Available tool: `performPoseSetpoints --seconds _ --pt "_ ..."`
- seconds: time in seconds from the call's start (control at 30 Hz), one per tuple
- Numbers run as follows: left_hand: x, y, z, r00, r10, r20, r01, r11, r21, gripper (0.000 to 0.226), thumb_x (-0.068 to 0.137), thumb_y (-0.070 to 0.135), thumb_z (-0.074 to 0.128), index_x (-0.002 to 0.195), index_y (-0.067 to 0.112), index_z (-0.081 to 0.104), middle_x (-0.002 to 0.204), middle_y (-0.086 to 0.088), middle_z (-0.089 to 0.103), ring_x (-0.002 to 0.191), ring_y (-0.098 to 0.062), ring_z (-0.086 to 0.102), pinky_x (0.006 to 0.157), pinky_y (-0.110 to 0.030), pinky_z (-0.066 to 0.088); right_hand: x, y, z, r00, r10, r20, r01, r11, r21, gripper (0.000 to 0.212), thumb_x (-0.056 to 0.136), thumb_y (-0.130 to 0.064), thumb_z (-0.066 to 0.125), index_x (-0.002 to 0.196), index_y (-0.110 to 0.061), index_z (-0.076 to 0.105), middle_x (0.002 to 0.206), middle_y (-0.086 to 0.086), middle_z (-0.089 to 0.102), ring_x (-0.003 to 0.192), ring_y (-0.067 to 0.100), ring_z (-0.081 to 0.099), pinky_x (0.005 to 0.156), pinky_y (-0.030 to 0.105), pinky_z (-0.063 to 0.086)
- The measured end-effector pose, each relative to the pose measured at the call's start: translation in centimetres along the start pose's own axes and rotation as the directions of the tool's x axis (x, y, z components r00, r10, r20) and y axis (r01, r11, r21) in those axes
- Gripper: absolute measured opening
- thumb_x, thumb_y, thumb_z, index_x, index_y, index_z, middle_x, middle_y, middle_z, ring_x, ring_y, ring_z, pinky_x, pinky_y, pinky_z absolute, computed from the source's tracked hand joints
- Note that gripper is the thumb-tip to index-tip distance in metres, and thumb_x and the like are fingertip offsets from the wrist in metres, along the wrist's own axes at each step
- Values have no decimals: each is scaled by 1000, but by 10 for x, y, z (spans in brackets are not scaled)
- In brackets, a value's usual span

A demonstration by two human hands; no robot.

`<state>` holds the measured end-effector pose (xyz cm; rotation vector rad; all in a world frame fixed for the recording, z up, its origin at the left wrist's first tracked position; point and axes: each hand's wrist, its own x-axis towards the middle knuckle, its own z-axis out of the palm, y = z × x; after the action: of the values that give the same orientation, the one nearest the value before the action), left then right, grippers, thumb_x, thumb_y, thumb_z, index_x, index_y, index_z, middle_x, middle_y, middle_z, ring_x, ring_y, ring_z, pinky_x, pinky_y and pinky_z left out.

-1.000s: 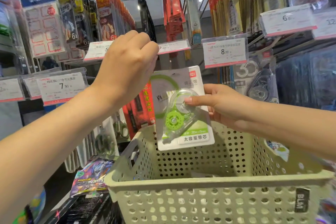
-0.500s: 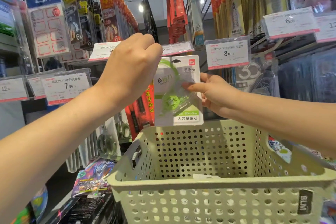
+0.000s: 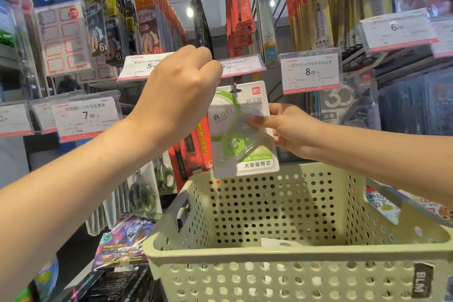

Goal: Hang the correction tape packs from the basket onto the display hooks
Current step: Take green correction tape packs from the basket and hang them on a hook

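A green-and-white correction tape pack is up at the display hook, whose tip shows at the pack's hanging slot. My right hand pinches the pack at its right side, thumb on the clear blister. My left hand is raised with fingers curled at the price tag holder above the hook, lifting it. Below stands the pale green perforated basket, with one white pack partly visible at its bottom.
Other packs hang on neighbouring hooks: red packs to the left, grey correction tape packs to the right under an 8.00 tag. Scissors hang lower left. Card packs lie beside the basket.
My right hand has lifted the pack from just above the basket up to the hook. My left hand has stayed at the price tag holder.
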<state>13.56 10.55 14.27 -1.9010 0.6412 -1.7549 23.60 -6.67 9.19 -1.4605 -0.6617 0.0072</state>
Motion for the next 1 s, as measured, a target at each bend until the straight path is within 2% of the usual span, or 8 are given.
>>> performPoseSetpoints --seconds 0.33,0.53,0.6,0.7,0.8,0.83,0.9,1.0 --pt "-3 1 2 1000 14 13 -14 1000 16 15 70 -18 61 68 -3 59 65 -19 55 57 -30 48 46 -41 42 31 18 4 998 46 -44 -50 996 -78 50 73 -20 76 120 -15 59 112 7 70 103 28 66 97 49 48" --pt "-5 2 3 1000 9 14 -9 1000 7 16 69 -19 62 67 -3 59 64 -19 55 56 -31 49 46 -41 43 43 24 7 995 31 -92 -45 988 -145 40 80 -12 70 118 -12 59 113 11 68 104 32 64 92 52 50" --pt "-5 3 3 1000 14 18 -14 1000 4 16 70 -18 62 68 -3 59 64 -19 56 57 -31 50 47 -41 43 46 27 7 996 18 -87 -34 982 -186 44 76 -21 72 118 -15 60 114 10 67 104 32 63 94 52 49" --pt "-5 4 2 1000 12 20 -12 1000 6 15 71 -18 61 68 -3 59 65 -19 56 57 -30 49 47 -40 42 54 34 3 994 8 -107 -37 964 -263 61 68 -40 73 123 -20 57 117 6 65 105 30 62 94 50 48" --pt "-6 5 3 1000 16 27 -16 1000 18 15 72 -17 61 68 -3 59 64 -19 55 57 -30 48 47 -40 42 56 35 -2 988 38 -148 -87 938 -336 85 49 -59 71 122 -20 55 120 5 63 105 27 61 94 45 49" --pt "-6 5 3 999 20 27 -20 999 25 15 72 -17 61 68 -3 59 64 -19 55 56 -30 48 46 -40 41 51 31 -1 986 50 -156 -105 923 -369 86 51 -61 71 123 -18 53 121 5 61 106 27 60 95 44 47" --pt "-7 6 3 999 26 31 -27 999 40 15 71 -18 60 69 -3 58 65 -20 55 57 -30 48 46 -40 41 38 22 1 984 57 -170 -125 897 -424 72 72 -53 69 128 -14 44 123 5 55 111 25 54 99 40 43" --pt "-10 13 2 999 29 38 -31 999 44 16 69 -18 58 77 -3 59 75 -22 59 63 -32 52 48 -42 43 22 16 -2 983 -7 -183 -94 841 -533 69 84 -40 64 139 -12 31 136 7 45 122 25 46 93 30 38"
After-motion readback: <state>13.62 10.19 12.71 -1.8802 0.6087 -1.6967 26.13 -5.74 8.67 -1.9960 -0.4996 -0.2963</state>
